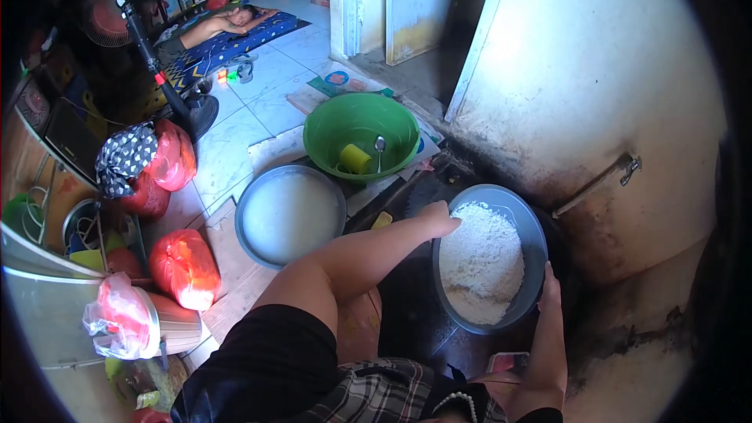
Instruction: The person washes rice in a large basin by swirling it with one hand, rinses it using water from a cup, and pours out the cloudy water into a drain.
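A grey plastic basin [537, 241] holds a heap of white, flour-like powder [484, 258]. My left hand [437, 220] grips its upper left rim, and my right hand [550, 291] is on its lower right side. To the left, on the floor, a second grey basin [239, 235] contains a cloudy whitish liquid [288, 217]. Behind the two stands a large green plastic tub [317, 135] with a yellow mug [355, 158] and a metal spoon [380, 147] inside. A small yellow object [382, 220] lies between the basins.
A wall tap [631, 170] juts from the stained wall at right. Red plastic bags [185, 267] and a bin [176, 323] stand at left. A standing fan's base [202, 117] is farther back. Another person [217, 26] lies on a blue mat [258, 38] on the tiled floor.
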Demonstrator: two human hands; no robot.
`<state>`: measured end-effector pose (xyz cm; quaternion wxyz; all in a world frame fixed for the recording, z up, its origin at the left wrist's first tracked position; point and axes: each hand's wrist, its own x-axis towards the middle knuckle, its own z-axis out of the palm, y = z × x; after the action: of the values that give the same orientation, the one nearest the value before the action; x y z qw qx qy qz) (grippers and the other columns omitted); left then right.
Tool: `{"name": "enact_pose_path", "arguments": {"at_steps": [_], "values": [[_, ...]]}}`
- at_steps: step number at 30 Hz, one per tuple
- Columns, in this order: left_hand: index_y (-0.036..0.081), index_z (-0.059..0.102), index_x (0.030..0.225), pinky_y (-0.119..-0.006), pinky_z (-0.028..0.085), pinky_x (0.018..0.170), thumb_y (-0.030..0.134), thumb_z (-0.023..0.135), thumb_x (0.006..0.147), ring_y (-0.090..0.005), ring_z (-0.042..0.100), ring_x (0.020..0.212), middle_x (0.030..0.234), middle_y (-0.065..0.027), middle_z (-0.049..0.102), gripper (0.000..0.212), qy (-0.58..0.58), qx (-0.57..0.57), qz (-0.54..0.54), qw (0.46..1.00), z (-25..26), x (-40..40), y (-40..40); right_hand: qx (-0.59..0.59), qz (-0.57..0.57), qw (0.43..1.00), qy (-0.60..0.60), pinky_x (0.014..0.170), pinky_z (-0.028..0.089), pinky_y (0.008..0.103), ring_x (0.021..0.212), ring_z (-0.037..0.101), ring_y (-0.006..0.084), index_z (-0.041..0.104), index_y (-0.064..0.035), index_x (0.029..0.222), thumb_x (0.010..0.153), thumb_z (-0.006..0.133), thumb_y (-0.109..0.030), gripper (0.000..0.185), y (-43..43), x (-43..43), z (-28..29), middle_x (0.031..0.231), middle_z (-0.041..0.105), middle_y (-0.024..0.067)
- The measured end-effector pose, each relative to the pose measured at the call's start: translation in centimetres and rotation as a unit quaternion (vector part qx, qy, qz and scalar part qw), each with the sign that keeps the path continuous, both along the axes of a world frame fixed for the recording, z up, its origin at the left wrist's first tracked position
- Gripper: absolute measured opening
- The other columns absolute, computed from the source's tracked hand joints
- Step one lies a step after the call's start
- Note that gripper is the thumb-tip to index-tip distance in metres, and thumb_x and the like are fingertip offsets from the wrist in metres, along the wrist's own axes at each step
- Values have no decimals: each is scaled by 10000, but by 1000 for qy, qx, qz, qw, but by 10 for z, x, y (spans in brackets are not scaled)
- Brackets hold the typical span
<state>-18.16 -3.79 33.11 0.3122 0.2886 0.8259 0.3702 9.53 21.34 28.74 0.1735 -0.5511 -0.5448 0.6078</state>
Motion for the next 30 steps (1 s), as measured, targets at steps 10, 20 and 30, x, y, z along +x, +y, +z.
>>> {"name": "enact_pose_path", "arguments": {"at_steps": [10, 20, 30], "values": [[-100, 581, 913, -386, 516, 499, 359, 614, 747, -309, 632, 602, 846, -223, 620, 489, 4, -4, -12, 1000, -14, -1, -5, 54, -1, 995, -86, 895, 385, 440, 1086, 492, 294, 460, 4, 1218, 836, 515, -467, 608, -12, 0, -5, 1220, 504, 141], [-119, 527, 948, -368, 489, 437, 363, 616, 751, -287, 619, 557, 784, -201, 613, 528, -18, -16, -47, 999, -24, 0, 5, 21, 45, 993, -106, 876, 343, 543, 1086, 477, 353, 435, -15, 1245, 812, 518, -479, 640, -1, 8, -13, 1234, 484, 164], [-128, 527, 973, -374, 496, 452, 364, 615, 752, -300, 625, 582, 803, -220, 613, 547, -31, -32, -71, 997, -18, 7, 7, 16, 36, 989, -142, 894, 311, 554, 1121, 446, 374, 426, 0, 1248, 807, 536, -430, 625, 1, 12, -5, 1267, 451, 182]]}}
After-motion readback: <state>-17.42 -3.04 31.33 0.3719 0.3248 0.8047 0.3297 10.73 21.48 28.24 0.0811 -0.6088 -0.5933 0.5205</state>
